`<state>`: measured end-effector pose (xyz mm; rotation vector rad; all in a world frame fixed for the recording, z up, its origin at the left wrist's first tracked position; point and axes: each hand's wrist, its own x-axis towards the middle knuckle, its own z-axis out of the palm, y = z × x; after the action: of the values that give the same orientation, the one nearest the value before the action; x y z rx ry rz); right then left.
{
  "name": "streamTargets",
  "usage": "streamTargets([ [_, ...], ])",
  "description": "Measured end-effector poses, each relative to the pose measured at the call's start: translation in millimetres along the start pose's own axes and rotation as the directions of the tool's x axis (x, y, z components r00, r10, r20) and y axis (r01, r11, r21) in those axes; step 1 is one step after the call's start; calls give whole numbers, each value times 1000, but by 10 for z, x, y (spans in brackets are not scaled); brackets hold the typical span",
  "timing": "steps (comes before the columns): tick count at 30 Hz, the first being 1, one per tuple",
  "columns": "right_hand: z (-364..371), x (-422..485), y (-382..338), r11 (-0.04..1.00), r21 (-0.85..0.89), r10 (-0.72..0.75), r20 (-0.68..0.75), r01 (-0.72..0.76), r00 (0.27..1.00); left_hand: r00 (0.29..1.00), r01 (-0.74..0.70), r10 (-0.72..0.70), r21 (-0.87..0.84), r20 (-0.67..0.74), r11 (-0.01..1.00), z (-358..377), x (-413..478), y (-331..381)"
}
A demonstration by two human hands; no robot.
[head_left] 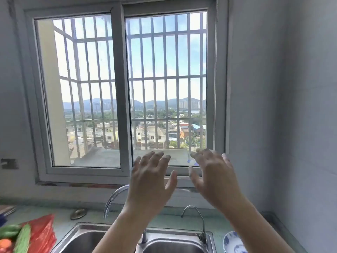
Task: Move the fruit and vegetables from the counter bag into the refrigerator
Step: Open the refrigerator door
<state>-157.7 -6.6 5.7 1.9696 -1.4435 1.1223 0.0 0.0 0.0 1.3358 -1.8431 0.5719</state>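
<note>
Barred window [120, 88] fills the far wall. Double sink [76, 232] lies below it, with open air above the basins. Red bag [42, 232] with green vegetables [22, 240] sits at the counter's left edge, well apart from both hands. Left hand [149, 181] and right hand [215, 176] are raised before the sill, fingers spread and released, holding nothing.

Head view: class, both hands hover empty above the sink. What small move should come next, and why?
Probably lower the left hand toward the red bag at the lower left: it and the right hand are open and empty, and the green vegetables lie at that bag, untouched.
</note>
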Motion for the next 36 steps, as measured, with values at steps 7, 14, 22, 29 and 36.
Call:
streamTargets([
  [7, 298, -223, -61, 993, 76, -90, 39, 87, 995, 997, 79, -80, 60, 10, 995, 172, -409, -155],
  [14, 549, -492, -392, 963, 226, -170, 100, 144, 980, 979, 200, -203, 140, 8, 970, 76, -902, -373],
  [22, 648, -785, -1279, 884, 410, -315, 174, 222, 933, 910, 393, -415, 290, 16, 873, -586, -1661, -793],
  [29, 469, -1151, -2405, 764, 571, -472, 176, 301, 864, 832, 522, -552, 410, -51, 748, -1494, -2438, -1151],
  [36, 114, -1790, -3816, 618, 690, -602, 108, 377, 791, 750, 627, -637, 499, -179, 598, -2665, -3567, -1508],
])
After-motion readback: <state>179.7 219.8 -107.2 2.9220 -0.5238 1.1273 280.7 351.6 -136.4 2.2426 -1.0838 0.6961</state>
